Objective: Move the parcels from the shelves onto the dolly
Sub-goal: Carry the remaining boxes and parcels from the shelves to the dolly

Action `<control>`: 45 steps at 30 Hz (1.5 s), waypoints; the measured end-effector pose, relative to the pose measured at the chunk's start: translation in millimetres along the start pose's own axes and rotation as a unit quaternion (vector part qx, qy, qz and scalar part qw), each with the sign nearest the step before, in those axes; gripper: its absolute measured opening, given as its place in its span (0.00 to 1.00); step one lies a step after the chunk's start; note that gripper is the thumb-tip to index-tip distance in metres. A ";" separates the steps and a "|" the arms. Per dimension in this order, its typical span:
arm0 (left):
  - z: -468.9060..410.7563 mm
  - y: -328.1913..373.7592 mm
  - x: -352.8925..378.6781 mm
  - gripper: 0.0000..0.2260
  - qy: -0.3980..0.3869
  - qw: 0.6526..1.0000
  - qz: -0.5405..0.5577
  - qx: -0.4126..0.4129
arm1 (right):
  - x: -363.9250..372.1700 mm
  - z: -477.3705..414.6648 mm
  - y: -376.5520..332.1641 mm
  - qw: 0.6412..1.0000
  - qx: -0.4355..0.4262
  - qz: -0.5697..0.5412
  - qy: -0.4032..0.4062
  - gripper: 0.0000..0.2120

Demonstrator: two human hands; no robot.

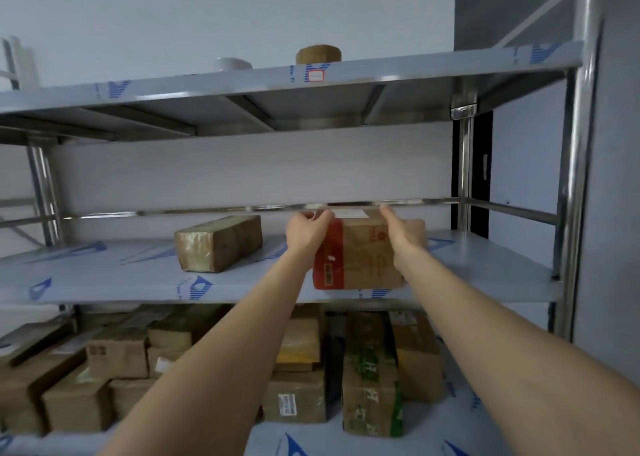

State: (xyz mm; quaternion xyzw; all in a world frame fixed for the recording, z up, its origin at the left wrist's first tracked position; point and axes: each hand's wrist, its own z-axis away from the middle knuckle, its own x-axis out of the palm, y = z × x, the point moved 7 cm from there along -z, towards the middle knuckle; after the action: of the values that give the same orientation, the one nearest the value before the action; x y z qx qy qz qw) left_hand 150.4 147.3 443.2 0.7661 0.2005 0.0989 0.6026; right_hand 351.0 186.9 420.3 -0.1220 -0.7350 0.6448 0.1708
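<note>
Red-banded cardboard parcel [356, 258] sits on the middle shelf [138, 275]; left hand [308, 234] curls over its far corner, right hand [405, 234] lies along its right side, finger curl hidden. Pickup step: next, lift it clear toward the unseen dolly

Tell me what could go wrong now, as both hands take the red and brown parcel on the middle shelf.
1. The left hand and right hand reach only the far top of the red and brown parcel, so it may tip forward when pulled.
2. It stands near the front edge of the middle shelf; a slip could drop it off the front.
</note>
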 end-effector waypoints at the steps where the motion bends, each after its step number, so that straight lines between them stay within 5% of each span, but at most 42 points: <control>1: 4.5 0.2 -5.5 0.13 0.006 1.000 0.004 -0.001 | -1.7 5.2 0.8 1.000 0.006 -0.008 -0.001 0.35; 5: 24.2 -5.8 -23.9 0.27 0.009 0.999 -0.037 -0.018 | -6.2 29.4 7.5 0.999 0.008 -0.030 -0.022 0.22; 12: 59.8 -28.9 -47.3 0.16 -0.045 0.996 -0.055 -0.059 | -7.0 73.4 24.2 0.997 -0.002 -0.014 -0.079 0.06; 20: 98.0 -66.5 -76.8 0.20 -0.092 0.992 -0.055 -0.073 | 12.0 130.3 57.0 0.985 0.025 0.038 -0.164 0.38; 35: 146.1 -147.1 -360.5 0.22 0.111 0.984 -0.050 -0.128 | 191.2 328.4 127.9 0.942 0.031 0.059 -0.329 0.24; 45: 236.2 -222.8 -572.5 0.17 0.236 0.947 -0.031 -0.213 | 343.4 521.6 194.7 0.861 0.078 0.126 -0.487 0.17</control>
State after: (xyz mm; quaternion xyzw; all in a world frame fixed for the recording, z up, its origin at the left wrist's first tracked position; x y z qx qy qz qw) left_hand -313.9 -262.4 220.1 0.5679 0.3346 0.2991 0.6900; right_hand -183.1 -121.6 202.3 0.1299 -0.6505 0.6929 -0.2826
